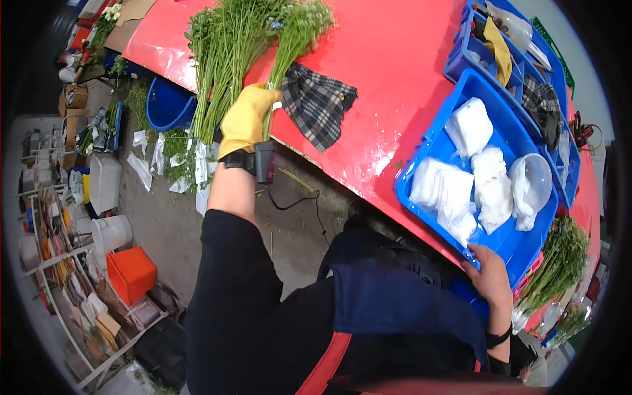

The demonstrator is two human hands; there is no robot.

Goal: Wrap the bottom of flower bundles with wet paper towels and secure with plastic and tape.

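My left hand (pixel 247 118), in a yellow glove, is closed around the stems of a small bunch of flowers (pixel 291 49) at the table edge. Left of it, a larger bundle of green stems (pixel 222 74) lies with its cut ends over the edge. A plaid cloth (pixel 316 103) is spread just right of the glove. My bare right hand (pixel 491 276) grips the near rim of a blue plastic tray (pixel 518 256). Inside the tray are stacks of white pads (pixel 439 185) and a clear plastic cup (pixel 535 180) with white material in it.
The red tabletop (pixel 385 98) carries a blue compartment organizer (pixel 523 64) behind the tray. More flower bunches (pixel 558 256) lie at right. Below the table's left edge stands a blue bucket (pixel 168 106). An orange bin (pixel 131 274) and a white bucket (pixel 111 234) are at lower left.
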